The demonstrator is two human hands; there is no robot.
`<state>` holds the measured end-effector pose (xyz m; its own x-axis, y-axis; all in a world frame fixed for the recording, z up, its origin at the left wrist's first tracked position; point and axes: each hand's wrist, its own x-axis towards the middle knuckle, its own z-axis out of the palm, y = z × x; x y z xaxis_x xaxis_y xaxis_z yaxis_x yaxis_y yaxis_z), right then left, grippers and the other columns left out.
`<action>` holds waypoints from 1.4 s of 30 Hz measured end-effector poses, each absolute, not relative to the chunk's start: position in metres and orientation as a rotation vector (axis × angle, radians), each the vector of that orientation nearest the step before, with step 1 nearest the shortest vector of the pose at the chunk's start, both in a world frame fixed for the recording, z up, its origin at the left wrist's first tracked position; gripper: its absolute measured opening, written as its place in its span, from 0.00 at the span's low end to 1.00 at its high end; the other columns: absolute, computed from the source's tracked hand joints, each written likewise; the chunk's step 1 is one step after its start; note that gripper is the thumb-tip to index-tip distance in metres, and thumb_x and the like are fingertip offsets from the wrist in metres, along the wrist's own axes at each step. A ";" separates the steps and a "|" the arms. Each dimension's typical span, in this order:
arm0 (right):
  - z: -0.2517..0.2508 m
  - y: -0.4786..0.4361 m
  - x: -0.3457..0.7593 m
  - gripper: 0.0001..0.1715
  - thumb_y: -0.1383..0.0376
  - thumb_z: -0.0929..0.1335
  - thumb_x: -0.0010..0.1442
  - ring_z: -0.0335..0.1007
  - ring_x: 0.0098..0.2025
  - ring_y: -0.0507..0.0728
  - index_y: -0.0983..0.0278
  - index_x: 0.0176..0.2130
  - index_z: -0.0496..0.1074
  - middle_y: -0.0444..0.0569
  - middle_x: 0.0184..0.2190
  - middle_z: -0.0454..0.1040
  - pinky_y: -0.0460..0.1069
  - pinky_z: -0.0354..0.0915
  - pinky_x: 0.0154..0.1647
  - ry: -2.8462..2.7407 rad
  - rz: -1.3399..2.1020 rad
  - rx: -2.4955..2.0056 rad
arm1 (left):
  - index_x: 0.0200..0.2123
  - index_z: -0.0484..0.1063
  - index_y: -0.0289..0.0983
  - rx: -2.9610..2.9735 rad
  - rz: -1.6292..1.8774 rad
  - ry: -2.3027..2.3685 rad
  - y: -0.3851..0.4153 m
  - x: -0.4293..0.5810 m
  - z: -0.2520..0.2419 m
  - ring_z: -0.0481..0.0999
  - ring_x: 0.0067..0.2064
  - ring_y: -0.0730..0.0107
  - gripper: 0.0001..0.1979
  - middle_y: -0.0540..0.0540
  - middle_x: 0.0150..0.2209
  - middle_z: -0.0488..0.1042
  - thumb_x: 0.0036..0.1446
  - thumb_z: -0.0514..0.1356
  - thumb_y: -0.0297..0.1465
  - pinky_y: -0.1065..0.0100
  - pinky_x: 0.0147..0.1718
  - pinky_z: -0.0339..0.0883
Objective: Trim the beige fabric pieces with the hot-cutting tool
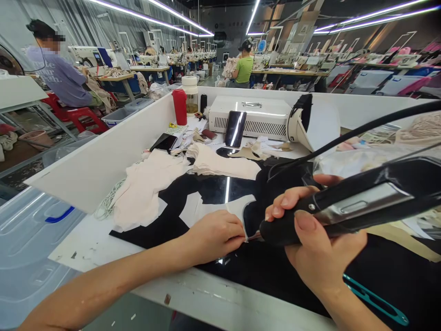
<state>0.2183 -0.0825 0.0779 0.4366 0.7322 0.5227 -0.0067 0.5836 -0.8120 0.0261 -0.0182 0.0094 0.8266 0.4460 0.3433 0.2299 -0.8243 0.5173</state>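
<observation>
My right hand [317, 243] is wrapped round a black corded hand tool [365, 207] with a silver panel on its side. The tool's narrow tip points left, close to the edge of a white cut fabric piece [213, 209] on the black glossy work surface. At that edge my left hand [217, 234] has its fingers closed and pressed on the fabric; the fingertips partly hide the spot. Behind it lie a stack of pale pink cut pieces [223, 163] and a larger pale pile [144, 184].
A dark phone [235, 128] leans against a white vented box [250, 115]. Nearby stand a red cup [179, 106] and a clear jar [190, 94]. Teal thread snips [377, 301] lie at lower right. The tool's black cable [361, 128] arches across the right side. White panels [103, 158] border the table.
</observation>
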 end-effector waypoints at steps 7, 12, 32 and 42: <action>0.079 -0.086 0.217 0.31 0.51 0.86 0.65 0.79 0.29 0.56 0.52 0.57 0.75 0.40 0.35 0.78 0.53 0.81 0.32 -1.035 0.556 -0.823 | 0.45 0.87 0.36 2.569 0.654 0.472 -0.018 0.026 0.010 0.88 0.46 0.63 0.07 0.44 0.47 0.89 0.79 0.67 0.27 0.64 0.54 0.79; 0.078 -0.085 0.217 0.31 0.51 0.86 0.65 0.78 0.30 0.56 0.52 0.58 0.75 0.40 0.35 0.79 0.52 0.81 0.32 -1.046 0.558 -0.804 | 0.46 0.87 0.37 2.569 0.596 0.508 -0.017 0.027 0.013 0.88 0.48 0.62 0.09 0.44 0.47 0.89 0.82 0.65 0.29 0.64 0.54 0.78; 0.076 -0.085 0.218 0.27 0.58 0.87 0.64 0.77 0.30 0.56 0.52 0.57 0.79 0.42 0.34 0.80 0.52 0.83 0.33 -1.040 0.548 -0.733 | 0.48 0.80 0.37 2.718 0.607 0.516 -0.013 0.033 0.017 0.84 0.52 0.60 0.04 0.44 0.50 0.84 0.80 0.65 0.24 0.63 0.56 0.78; 0.079 -0.084 0.216 0.27 0.56 0.87 0.64 0.79 0.29 0.55 0.53 0.56 0.78 0.40 0.34 0.80 0.51 0.82 0.31 -1.035 0.568 -0.734 | 0.52 0.82 0.36 2.791 0.579 0.334 -0.007 0.028 0.007 0.86 0.51 0.60 0.12 0.43 0.51 0.87 0.74 0.65 0.17 0.63 0.58 0.80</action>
<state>0.2159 -0.0839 0.0788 0.4082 0.7241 0.5559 -0.0794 0.6348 -0.7686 0.0284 -0.0073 0.0071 0.8933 0.2765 0.3543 0.1682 -0.9367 0.3070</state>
